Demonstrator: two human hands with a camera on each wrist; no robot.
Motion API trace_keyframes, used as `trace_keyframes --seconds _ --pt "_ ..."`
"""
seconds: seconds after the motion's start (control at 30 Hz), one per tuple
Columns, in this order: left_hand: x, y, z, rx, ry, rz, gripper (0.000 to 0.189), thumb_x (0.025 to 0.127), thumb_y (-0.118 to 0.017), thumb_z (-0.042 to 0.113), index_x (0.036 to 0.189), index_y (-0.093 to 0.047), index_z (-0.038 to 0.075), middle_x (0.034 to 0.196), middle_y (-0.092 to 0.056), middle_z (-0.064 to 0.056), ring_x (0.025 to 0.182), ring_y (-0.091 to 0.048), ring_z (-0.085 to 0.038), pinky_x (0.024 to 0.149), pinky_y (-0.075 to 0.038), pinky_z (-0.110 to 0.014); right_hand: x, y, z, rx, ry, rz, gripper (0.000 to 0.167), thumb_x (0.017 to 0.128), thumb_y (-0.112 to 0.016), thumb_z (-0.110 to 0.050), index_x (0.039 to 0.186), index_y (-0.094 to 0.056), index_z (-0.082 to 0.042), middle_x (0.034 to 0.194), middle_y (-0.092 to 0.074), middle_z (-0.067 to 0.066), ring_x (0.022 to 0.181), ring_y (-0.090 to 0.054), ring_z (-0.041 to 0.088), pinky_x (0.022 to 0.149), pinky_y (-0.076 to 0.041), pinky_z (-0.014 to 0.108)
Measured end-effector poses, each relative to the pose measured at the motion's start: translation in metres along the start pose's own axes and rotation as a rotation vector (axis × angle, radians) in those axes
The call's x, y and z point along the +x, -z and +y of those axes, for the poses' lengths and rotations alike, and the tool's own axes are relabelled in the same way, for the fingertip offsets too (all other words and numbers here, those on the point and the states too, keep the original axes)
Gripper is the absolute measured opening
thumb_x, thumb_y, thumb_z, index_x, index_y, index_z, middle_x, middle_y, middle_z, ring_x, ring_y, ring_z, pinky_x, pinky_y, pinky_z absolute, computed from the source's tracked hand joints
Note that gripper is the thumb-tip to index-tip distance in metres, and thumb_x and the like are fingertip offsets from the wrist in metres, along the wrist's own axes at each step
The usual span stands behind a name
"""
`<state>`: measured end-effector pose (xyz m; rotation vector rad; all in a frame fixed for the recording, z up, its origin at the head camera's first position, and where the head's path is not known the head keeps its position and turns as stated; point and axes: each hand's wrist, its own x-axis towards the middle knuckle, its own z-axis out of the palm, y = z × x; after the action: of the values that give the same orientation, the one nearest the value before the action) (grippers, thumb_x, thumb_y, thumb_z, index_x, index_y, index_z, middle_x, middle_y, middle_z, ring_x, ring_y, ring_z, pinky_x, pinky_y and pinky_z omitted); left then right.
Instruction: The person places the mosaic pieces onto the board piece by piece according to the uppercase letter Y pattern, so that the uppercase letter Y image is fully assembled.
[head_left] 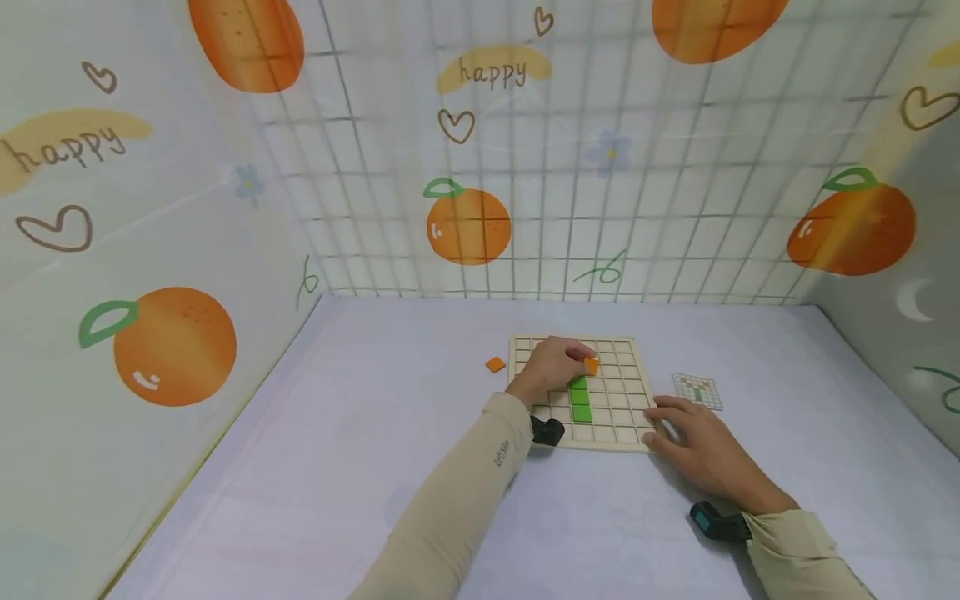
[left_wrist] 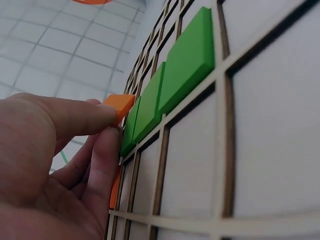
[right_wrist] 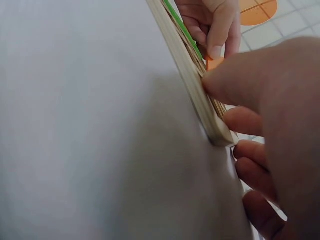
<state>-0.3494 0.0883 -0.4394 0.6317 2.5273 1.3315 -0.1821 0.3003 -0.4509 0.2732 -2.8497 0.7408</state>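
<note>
My left hand (head_left: 557, 363) pinches a square orange tile (head_left: 592, 367) between thumb and fingers over the wooden grid board (head_left: 622, 385). In the left wrist view the orange tile (left_wrist: 120, 105) is tilted, just beyond a column of green tiles (left_wrist: 187, 60) set in the grid. Part of another orange piece (left_wrist: 115, 189) shows beneath that hand. My right hand (head_left: 708, 450) rests at the board's near right corner, its thumb and fingertips spread and touching the edge. From the right wrist, the thumb (right_wrist: 225, 85) lies on the board's rim (right_wrist: 192, 90).
A loose orange tile (head_left: 495, 364) lies on the table left of the board. To the right is a small pattern card (head_left: 697, 391) with a coloured grid. A white tabletop (head_left: 337, 433) surrounds them, with a printed curtain (head_left: 390, 150) behind.
</note>
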Motion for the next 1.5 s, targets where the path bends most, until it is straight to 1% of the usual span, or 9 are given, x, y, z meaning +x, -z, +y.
trace_keyframes --seconds 0.1,0.23,0.37,0.53,0.7,0.9,1.1,1.3,1.5 --pt "0.0000 -0.0033 0.0025 -0.001 0.012 0.021 0.021 0.093 -0.070 0.012 0.104 -0.079 0.027 0.098 -0.064 0.013 0.093 -0.057 -0.007 0.081 -0.049 -0.029 -0.0008 0.0009 0.0011 -0.001 -0.001 0.003 0.043 0.096 -0.068 -0.032 0.127 -0.066 -0.002 0.140 -0.052 0.021 0.131 -0.042 0.047 0.102 -0.032 0.065" --pt "-0.0001 -0.0059 0.0050 0.028 0.016 0.039 0.021 0.092 -0.071 0.011 0.101 -0.079 0.028 0.094 -0.063 0.014 0.090 -0.057 -0.007 0.079 -0.048 -0.028 -0.0009 0.0013 0.0009 0.000 -0.008 -0.008 0.044 0.096 -0.068 -0.033 0.128 -0.065 -0.002 0.141 -0.052 0.022 0.131 -0.041 0.048 0.102 -0.031 0.066" --pt "0.0005 -0.0069 0.0052 0.040 0.011 0.041 0.020 0.092 -0.071 0.011 0.102 -0.079 0.027 0.093 -0.063 0.013 0.088 -0.057 -0.007 0.077 -0.048 -0.027 -0.0006 0.0024 -0.0006 0.003 -0.019 -0.014 0.045 0.096 -0.068 -0.033 0.128 -0.065 -0.001 0.142 -0.051 0.022 0.132 -0.040 0.048 0.102 -0.030 0.067" --pt "0.0014 -0.0080 0.0042 0.068 0.006 0.046 0.020 0.092 -0.071 0.013 0.108 -0.078 0.024 0.094 -0.063 0.013 0.088 -0.057 -0.007 0.076 -0.048 -0.026 0.0005 0.0019 -0.0012 0.006 -0.019 -0.012 0.044 0.096 -0.068 -0.033 0.127 -0.066 -0.002 0.141 -0.052 0.022 0.132 -0.040 0.048 0.102 -0.030 0.067" --pt "0.0012 -0.0088 0.0035 0.076 0.023 0.057 0.019 0.091 -0.071 0.012 0.105 -0.077 0.023 0.092 -0.063 0.012 0.085 -0.056 -0.008 0.074 -0.048 -0.027 0.0005 -0.0004 -0.0003 0.013 -0.011 -0.011 0.044 0.096 -0.068 -0.033 0.126 -0.066 -0.002 0.140 -0.053 0.022 0.131 -0.041 0.048 0.102 -0.031 0.066" --pt "0.0008 -0.0102 0.0046 0.094 0.024 0.065 0.017 0.091 -0.071 0.013 0.101 -0.077 0.025 0.091 -0.063 0.013 0.085 -0.056 -0.007 0.075 -0.047 -0.027 0.0001 -0.0006 0.0007 0.003 -0.010 -0.004 0.043 0.096 -0.069 -0.032 0.126 -0.067 -0.002 0.140 -0.053 0.022 0.131 -0.041 0.048 0.102 -0.031 0.066" --pt "-0.0011 -0.0101 0.0089 0.115 0.038 0.068 0.019 0.093 -0.070 0.014 0.103 -0.077 0.028 0.095 -0.064 0.013 0.088 -0.057 -0.008 0.078 -0.048 -0.028 0.0002 0.0001 0.0016 -0.002 0.006 0.008 0.042 0.095 -0.069 -0.030 0.126 -0.067 -0.001 0.140 -0.053 0.022 0.131 -0.042 0.048 0.102 -0.031 0.066" --pt "0.0014 -0.0100 0.0081 0.171 0.020 0.064 0.017 0.092 -0.071 0.017 0.105 -0.077 0.027 0.096 -0.066 0.012 0.089 -0.058 -0.007 0.078 -0.048 -0.027 0.0001 0.0002 -0.0007 -0.011 -0.013 -0.007 0.045 0.097 -0.067 -0.035 0.127 -0.065 -0.002 0.141 -0.052 0.022 0.132 -0.041 0.048 0.103 -0.030 0.066" --pt "0.0009 -0.0093 0.0096 0.200 0.009 0.058 0.019 0.092 -0.071 0.017 0.108 -0.077 0.026 0.096 -0.066 0.012 0.088 -0.058 -0.007 0.076 -0.048 -0.027 0.0004 0.0003 -0.0016 -0.018 -0.022 -0.014 0.046 0.097 -0.066 -0.036 0.128 -0.065 -0.002 0.142 -0.051 0.022 0.132 -0.040 0.048 0.103 -0.030 0.066"
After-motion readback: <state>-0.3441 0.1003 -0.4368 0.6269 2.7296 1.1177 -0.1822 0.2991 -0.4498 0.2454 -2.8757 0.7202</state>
